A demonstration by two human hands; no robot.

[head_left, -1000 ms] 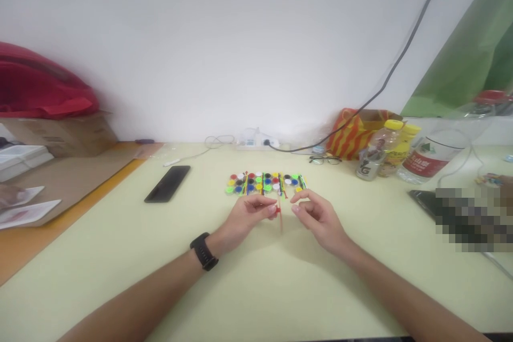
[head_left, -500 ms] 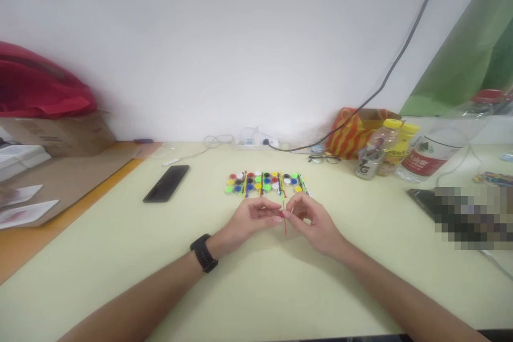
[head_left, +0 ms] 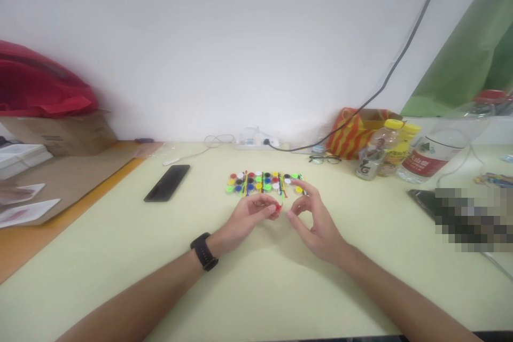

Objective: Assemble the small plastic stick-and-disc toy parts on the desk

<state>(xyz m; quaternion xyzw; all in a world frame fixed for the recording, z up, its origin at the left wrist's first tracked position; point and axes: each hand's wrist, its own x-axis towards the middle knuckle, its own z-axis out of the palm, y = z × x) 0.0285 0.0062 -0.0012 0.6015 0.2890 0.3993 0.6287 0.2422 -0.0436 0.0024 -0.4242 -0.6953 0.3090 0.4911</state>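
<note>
My left hand [head_left: 253,216], wearing a black watch, has its thumb and fingers closed on a small red piece [head_left: 278,208]. That piece is too small to name and is partly covered by my fingertips. Just to the right, my right hand [head_left: 316,224] is apart from it, index finger stretched forward and thumb separate, with nothing visible in the fingers. Beyond both hands lie small round pieces [head_left: 251,181] in several colours, set in rows, with thin coloured sticks [head_left: 263,182] between the groups. My right fingers hide part of the right end.
Left are a black phone [head_left: 167,183], a cardboard box [head_left: 72,131] and a person's hand [head_left: 11,195] by white papers. A power strip [head_left: 252,141] and glasses [head_left: 324,159] lie by the wall. Right stand bottles [head_left: 374,155], a striped bag [head_left: 342,131] and a clear tub [head_left: 427,157].
My right hand has let go of the red piece and drawn away to the right, its index finger lifting outward. My left hand still holds the piece.
</note>
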